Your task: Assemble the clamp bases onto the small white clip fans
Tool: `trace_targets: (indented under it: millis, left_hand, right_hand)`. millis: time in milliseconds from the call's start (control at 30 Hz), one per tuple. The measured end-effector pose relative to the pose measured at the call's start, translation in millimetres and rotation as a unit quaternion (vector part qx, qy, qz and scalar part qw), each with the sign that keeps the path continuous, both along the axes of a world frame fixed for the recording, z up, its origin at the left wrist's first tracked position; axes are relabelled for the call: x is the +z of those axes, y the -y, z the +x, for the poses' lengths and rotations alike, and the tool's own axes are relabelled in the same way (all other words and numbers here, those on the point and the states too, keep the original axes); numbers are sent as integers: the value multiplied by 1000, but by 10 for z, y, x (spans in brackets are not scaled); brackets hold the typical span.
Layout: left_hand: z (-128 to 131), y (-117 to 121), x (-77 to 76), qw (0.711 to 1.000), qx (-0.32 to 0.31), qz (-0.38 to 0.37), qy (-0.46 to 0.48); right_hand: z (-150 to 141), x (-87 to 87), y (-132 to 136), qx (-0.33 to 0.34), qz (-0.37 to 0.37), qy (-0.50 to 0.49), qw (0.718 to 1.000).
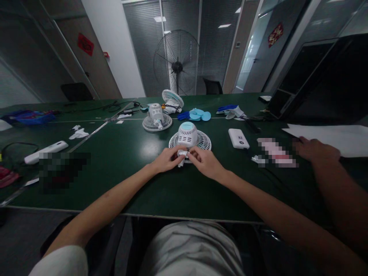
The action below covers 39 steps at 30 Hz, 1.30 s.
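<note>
A small white fan [188, 134] with a pale blue disc on its motor housing lies grille-down on the table in front of me. At its near side is a small white piece [182, 154]; I cannot tell whether it is joined to the fan. My left hand [169, 159] pinches this piece from the left, thumb and fingers closed. My right hand [205, 161] has its fingers curled in against the piece's right side. The fingers partly hide the piece and the near rim of the grille.
Two more white fans [156, 117] lie farther back, near light blue discs [198, 114] and blue gloves [227, 109]. A white power bank [238, 138] is to the right. Another person's hand [319, 149] rests by white paper [333, 138]. A power strip [46, 152] lies left.
</note>
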<state>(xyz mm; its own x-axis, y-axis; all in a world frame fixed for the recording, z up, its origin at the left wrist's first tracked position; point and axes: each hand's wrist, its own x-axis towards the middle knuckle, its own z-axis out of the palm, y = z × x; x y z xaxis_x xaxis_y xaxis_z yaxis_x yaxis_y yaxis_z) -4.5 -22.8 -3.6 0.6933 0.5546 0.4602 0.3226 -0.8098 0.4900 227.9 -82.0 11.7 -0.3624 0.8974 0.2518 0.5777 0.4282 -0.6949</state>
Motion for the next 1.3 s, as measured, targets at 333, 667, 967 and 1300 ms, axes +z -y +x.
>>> trace_targets:
  millis: [333,667,967,1300]
  left_hand:
    - [-11,-12,-13,1000,-4,-14,14]
    - [2,3,0,1000,-5,-12,20]
    - [2,23,74,1000,-7,-15,-7]
    - [-69,225,359,989,98,-17,-106]
  right_hand:
    - [-73,-51,-4,8,-195,-131,972]
    - [-93,-25,-1,13,-148,-106,983]
    - [-19,-6,48,7,-3,-64,998]
    - [-65,-60,-37,-11,-287,-262,921]
